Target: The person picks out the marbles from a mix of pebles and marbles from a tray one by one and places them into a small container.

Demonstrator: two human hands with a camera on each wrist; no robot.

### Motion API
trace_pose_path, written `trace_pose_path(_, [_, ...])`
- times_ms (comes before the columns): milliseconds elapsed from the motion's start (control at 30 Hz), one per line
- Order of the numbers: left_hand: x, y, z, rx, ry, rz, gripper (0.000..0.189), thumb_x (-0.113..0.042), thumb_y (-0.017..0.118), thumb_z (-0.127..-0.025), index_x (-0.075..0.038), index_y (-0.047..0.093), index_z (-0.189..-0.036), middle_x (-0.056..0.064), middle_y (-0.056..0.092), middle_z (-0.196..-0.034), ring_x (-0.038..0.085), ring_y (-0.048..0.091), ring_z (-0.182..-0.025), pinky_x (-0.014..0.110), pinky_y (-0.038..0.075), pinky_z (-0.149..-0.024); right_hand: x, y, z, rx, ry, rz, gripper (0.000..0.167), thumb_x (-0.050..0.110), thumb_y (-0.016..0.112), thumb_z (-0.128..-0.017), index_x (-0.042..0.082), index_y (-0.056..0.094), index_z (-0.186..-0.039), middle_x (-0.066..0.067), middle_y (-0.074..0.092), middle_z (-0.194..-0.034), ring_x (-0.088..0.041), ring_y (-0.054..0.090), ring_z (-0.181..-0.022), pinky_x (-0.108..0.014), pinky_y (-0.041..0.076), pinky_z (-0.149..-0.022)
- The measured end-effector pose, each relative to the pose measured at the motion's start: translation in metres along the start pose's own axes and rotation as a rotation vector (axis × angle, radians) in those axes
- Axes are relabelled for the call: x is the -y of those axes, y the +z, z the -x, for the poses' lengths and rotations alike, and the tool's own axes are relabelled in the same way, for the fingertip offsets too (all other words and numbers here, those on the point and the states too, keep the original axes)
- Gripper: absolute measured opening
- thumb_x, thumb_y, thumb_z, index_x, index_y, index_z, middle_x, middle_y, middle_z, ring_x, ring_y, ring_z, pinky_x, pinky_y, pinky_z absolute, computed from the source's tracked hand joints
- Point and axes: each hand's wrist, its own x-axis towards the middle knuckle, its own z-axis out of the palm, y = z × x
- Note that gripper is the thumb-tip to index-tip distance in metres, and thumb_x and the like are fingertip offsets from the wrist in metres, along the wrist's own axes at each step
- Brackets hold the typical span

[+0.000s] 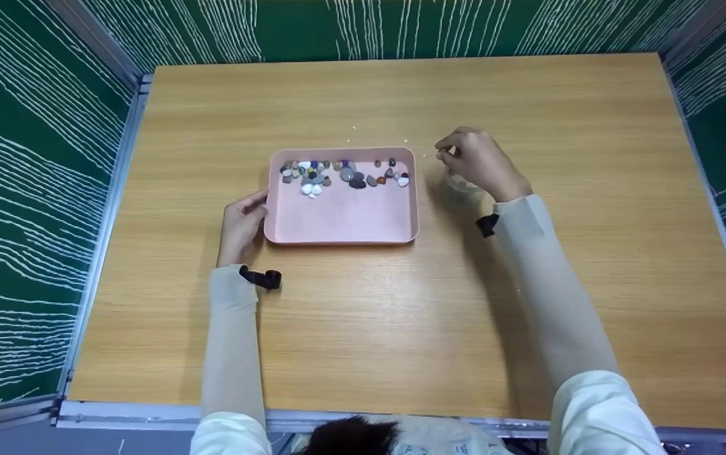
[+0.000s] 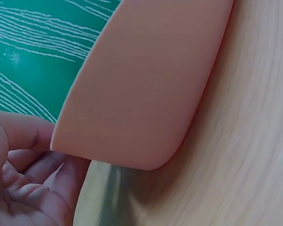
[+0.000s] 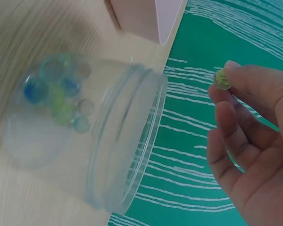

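At the left side of a pink tray [image 1: 344, 221], my left hand [image 1: 241, 227] holds the wall near its front corner. Close up in the left wrist view, the thumb and fingers [image 2: 35, 188] reach the tray wall [image 2: 137, 89], their tips partly hidden behind the corner. My right hand [image 1: 479, 161] is raised just right of the tray. Between thumb and forefinger it pinches a clear glass marble [image 3: 221, 79] with yellow-green inside. Below that hand stands a clear jar [image 1: 462, 189], partly covered by it. Several blue, green and clear marbles [image 3: 63, 110] lie inside the jar.
Pebbles [image 1: 357, 180] and marbles of many colours lie along the far half of the tray, with white stones [image 1: 311, 189] among them. Tiny pale bits are scattered on the wooden table [image 1: 363, 316] behind the tray. Green panels [image 1: 299, 28] with white lines surround the table.
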Motion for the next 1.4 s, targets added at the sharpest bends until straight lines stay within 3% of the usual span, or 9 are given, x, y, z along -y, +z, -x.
trace_pose_path(333, [0.002, 0.002, 0.000, -0.007, -0.016, 0.056, 0.043, 0.011, 0.048, -0.089, 0.003, 0.054, -0.131, 0.018, 0.051, -0.141, 0.024, 0.050, -0.130, 0.030, 0.049, -0.102, -0.014, -0.007, 0.009, 0.032, 0.086, -0.016, 0.025, 0.008, 0.056, -0.095, -0.001, 0.067, -0.115, -0.017, 0.064, -0.113, -0.027, 0.063, -0.094, -0.039, 0.057, -0.082])
trace_pose_path(533, [0.005, 0.005, 0.000, -0.019, -0.029, 0.031, 0.043, 0.009, 0.047, -0.090, 0.001, 0.054, -0.132, 0.015, 0.050, -0.143, 0.022, 0.047, -0.132, 0.029, 0.048, -0.103, -0.021, -0.009, 0.015, 0.038, 0.091, -0.011, 0.025, 0.008, 0.058, -0.094, -0.001, 0.067, -0.115, -0.016, 0.065, -0.110, -0.026, 0.062, -0.092, -0.039, 0.056, -0.078])
trace_pose_path(900, [0.006, 0.004, 0.000, -0.039, -0.002, -0.021, 0.043, 0.008, 0.048, -0.089, 0.002, 0.055, -0.131, 0.016, 0.052, -0.141, 0.021, 0.048, -0.131, 0.028, 0.047, -0.103, -0.033, -0.010, 0.020, 0.015, 0.051, 0.010, 0.021, 0.000, 0.058, -0.091, -0.004, 0.069, -0.109, -0.019, 0.067, -0.106, -0.027, 0.062, -0.087, -0.018, 0.047, -0.064])
trace_pose_path(1100, [0.005, 0.005, -0.001, -0.031, -0.002, 0.052, 0.043, 0.011, 0.047, -0.089, 0.004, 0.054, -0.131, 0.019, 0.051, -0.141, 0.025, 0.049, -0.130, 0.031, 0.049, -0.102, -0.040, -0.008, 0.022, 0.039, 0.071, -0.016, 0.022, -0.003, 0.056, -0.090, -0.006, 0.069, -0.108, -0.022, 0.066, -0.110, -0.028, 0.063, -0.088, -0.014, 0.046, -0.063])
trace_pose_path(1400, [0.005, 0.005, -0.001, -0.042, -0.037, 0.002, 0.043, 0.008, 0.047, -0.091, -0.001, 0.054, -0.132, 0.013, 0.050, -0.143, 0.021, 0.046, -0.134, 0.026, 0.046, -0.105, -0.042, -0.008, 0.024, 0.040, 0.090, -0.046, 0.024, -0.004, 0.054, -0.089, -0.007, 0.068, -0.108, -0.023, 0.065, -0.112, -0.029, 0.062, -0.088, -0.012, 0.044, -0.062])
